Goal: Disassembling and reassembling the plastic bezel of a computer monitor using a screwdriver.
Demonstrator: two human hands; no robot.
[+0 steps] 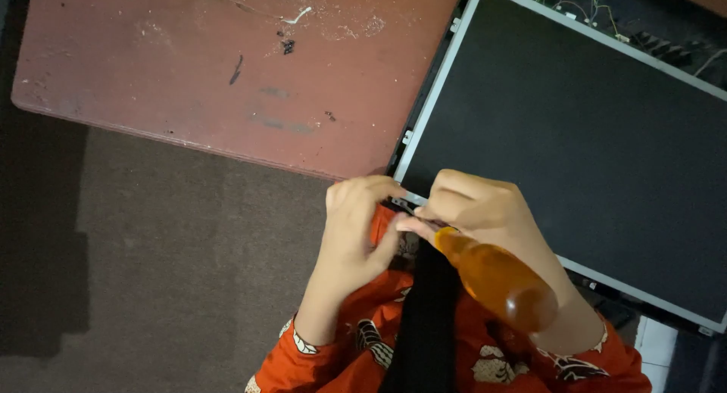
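Brown carpet floor [166,264] fills the left of our view, and over it juts a worn reddish bench [227,67], scuffed and speckled with pale marks; against the bench's right edge lies a large flat display panel [575,143], dark-faced, with a thin pale metal frame and loose wires at its far top edge. We judge this panel stiff but fragile, broad and thin, likely to flex or crack if pressed on its face; it is best taken by the metal frame at the edges, never by the dark surface. Below it our orange patterned sleeves [341,355] show, with a black cloth strip between them. Our right hand [485,211] is closed around a screwdriver with a translucent amber handle [496,279]; the handle looks smooth, hard and light, a little slippery, and wants a full wrap of the fingers; its tip is hidden at the panel's near corner [405,200]. Our left hand [356,226] is curled narrow, fingertips pinching at that same corner, just beside the right; what it pinches we cannot tell.
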